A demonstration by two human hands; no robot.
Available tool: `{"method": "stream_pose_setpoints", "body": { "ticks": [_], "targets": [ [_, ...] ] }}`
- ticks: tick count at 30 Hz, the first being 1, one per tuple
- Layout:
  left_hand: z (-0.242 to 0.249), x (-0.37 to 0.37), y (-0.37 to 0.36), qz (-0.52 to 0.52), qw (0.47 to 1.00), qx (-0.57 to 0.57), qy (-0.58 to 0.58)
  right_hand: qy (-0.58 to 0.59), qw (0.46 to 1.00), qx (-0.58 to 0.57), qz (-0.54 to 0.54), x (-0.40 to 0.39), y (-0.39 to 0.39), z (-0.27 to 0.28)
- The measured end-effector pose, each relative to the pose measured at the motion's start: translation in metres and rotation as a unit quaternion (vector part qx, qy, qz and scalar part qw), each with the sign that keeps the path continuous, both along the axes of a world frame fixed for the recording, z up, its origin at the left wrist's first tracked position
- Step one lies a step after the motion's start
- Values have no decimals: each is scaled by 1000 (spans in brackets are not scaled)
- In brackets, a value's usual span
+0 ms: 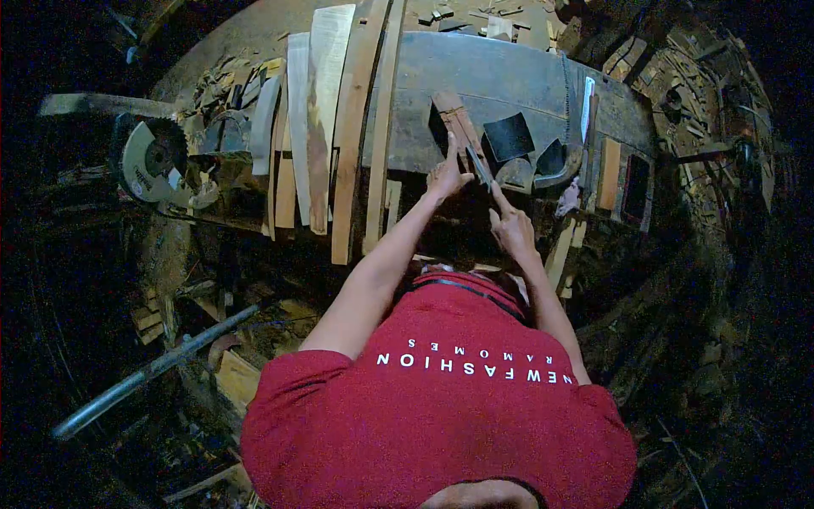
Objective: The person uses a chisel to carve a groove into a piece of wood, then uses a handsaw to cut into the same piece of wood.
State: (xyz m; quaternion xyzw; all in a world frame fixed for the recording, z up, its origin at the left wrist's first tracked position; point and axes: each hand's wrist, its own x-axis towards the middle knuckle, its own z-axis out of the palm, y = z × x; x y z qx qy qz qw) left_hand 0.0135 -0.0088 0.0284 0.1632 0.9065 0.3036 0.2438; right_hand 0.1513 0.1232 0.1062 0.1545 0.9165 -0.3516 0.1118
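Note:
On the dark workbench [424, 64], a reddish-brown wood block [455, 113] lies at a slant. My left hand [448, 176] is at the block's near end, with its index finger stretched along it and its thumb apart. A thin metal tool [479, 165] lies along the block's right side, its near end at my right hand [511, 227]. My right hand's index finger points forward along the tool, while its other fingers are curled. A black square piece [507, 137] sits just right of the block.
Long boards [352, 127] cross the bench on the left, beside a circular saw [153, 161]. At the right lie a saw blade [587, 106], a light wood piece [609, 174] and a dark rectangular piece [636, 187]. A metal pipe [157, 371] is at lower left.

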Motion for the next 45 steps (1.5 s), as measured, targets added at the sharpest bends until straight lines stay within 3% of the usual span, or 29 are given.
{"method": "stream_pose_setpoints", "body": {
  "ticks": [6, 9, 15, 21, 23, 28, 31, 37, 40, 42, 45],
  "targets": [
    [-5, -1, 2, -3, 999, -39, -17, 21, 998, 51, 13, -30, -5, -13],
    [-6, 1, -1, -7, 999, -19, 29, -21, 998, 48, 16, -30, -5, -1],
    [-6, 1, 3, 3, 999, -42, -3, -15, 1000, 5, -2, -4, -4, 4],
    [-7, -1, 3, -4, 999, -47, -19, 11, 999, 41, 1, -38, -13, -12],
    [-9, -1, 2, -8, 999, -48, 8, 45, 998, 43, 5, -41, -11, -14],
    [-18, 0, 1, -27, 996, -51, 66, -16, 1000, 27, 1, -16, -7, -2],
    [1, 1, 5, -11, 998, -68, -5, 13, 1000, 19, -9, -31, -10, -14],
    [10, -2, 8, -12, 993, -119, -9, 80, 997, 6, 9, -67, -11, -26],
    [12, -5, 9, -21, 990, -135, -29, 75, 997, 14, 12, -45, -8, -21],
    [12, 2, 8, -27, 992, -126, -4, 13, 1000, 18, 9, -29, -7, -13],
    [17, -1, 10, -17, 993, -111, -26, 45, 999, 10, 4, -46, -10, -20]
  ]
}}
